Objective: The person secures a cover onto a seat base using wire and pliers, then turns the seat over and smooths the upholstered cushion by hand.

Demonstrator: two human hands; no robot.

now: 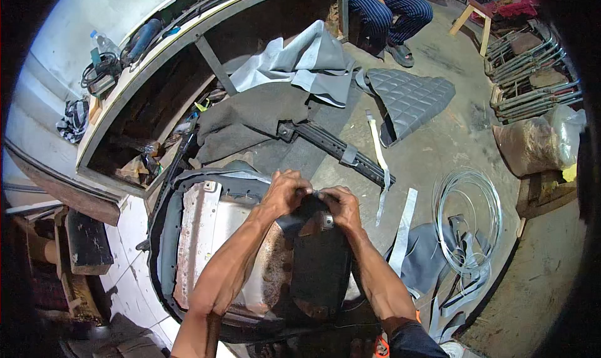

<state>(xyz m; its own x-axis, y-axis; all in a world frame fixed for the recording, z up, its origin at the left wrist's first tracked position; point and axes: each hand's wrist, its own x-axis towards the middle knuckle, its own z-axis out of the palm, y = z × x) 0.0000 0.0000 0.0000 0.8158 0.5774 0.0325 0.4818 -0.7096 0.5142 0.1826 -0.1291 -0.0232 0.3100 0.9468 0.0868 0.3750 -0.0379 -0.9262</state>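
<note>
An upturned vehicle seat [273,267] lies in front of me, its white, rusty metal pan facing up and a dark seat cover [166,251] wrapped round its rim. My left hand [287,192] is closed on the cover's far edge, fingertips pinched together. Beside it, my right hand [341,206] pinches the same edge, a short gap apart from the left. What lies right between the fingertips is partly hidden. Black fabric [320,267] covers the right part of the pan. Just beyond the hands, a black metal seat rail [335,150] rests on the floor.
Grey quilted material [410,98], a grey sheet [297,61] and dark cloth [250,117] lie further off. Coiled wire [466,223] and fabric scraps [432,258] are to the right. A workbench [206,64] stands left. A seated person's legs [391,17] show behind; metal frames [532,76] stand right.
</note>
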